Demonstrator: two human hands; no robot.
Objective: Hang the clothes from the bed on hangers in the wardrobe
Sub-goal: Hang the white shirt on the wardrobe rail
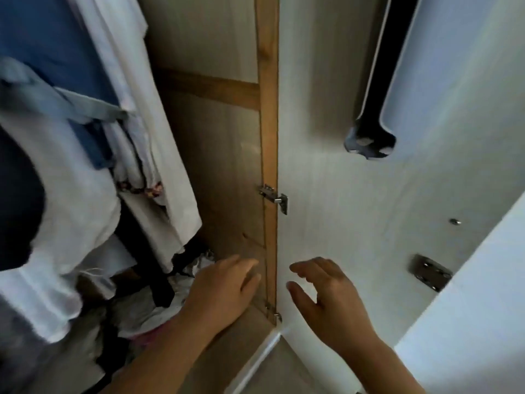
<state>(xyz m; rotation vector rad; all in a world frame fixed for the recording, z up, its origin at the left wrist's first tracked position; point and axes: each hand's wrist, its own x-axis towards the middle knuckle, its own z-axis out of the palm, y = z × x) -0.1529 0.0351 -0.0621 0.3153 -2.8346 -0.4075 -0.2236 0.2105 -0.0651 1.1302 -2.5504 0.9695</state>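
I look down into an open wardrobe [227, 155] with a wooden side wall. Several garments hang at the left: a blue one [54, 44], white shirts [147, 123] and a white piece over something dark [74, 206]. More clothes lie in a heap [159, 305] on the wardrobe floor. My left hand [224, 291] reaches low into the wardrobe beside the heap, fingers relaxed, holding nothing. My right hand [326, 297] hovers in front of the white open door [341, 194], fingers loosely spread and empty. No hanger or bed is in view.
The door hangs on metal hinges [274, 197] along the wooden frame edge [268, 109]. A dark handle or rail [372, 118] is fixed on the door's upper part. A second white panel [468, 308] with a metal plate [430, 271] stands at the right.
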